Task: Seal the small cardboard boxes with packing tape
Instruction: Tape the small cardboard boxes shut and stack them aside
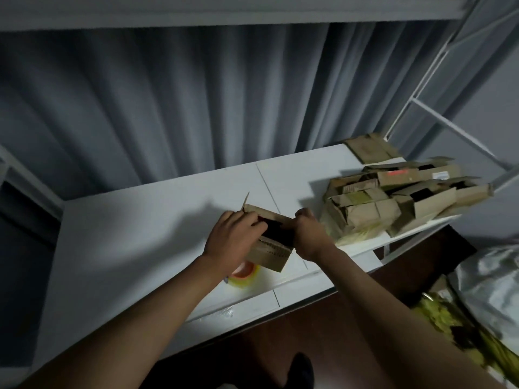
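Observation:
A small brown cardboard box (271,255) stands on the white table (134,234) with its top open and its inside dark. My left hand (230,240) grips the box's left side, fingers curled over the rim. On the box's right end my right hand (310,234) holds the edge with curled fingers. One flap sticks up at the far left corner. A roll of clear packing tape (243,275) with an orange core lies on the table just in front of the box, partly hidden by my left wrist.
A pile of several small cardboard boxes (398,197) lies at the table's right end, over a yellowish plastic bag. Flat cardboard (368,148) lies at the far right corner. Grey curtain behind, white metal frame (449,127) to the right, silvery bag (491,290) at lower right.

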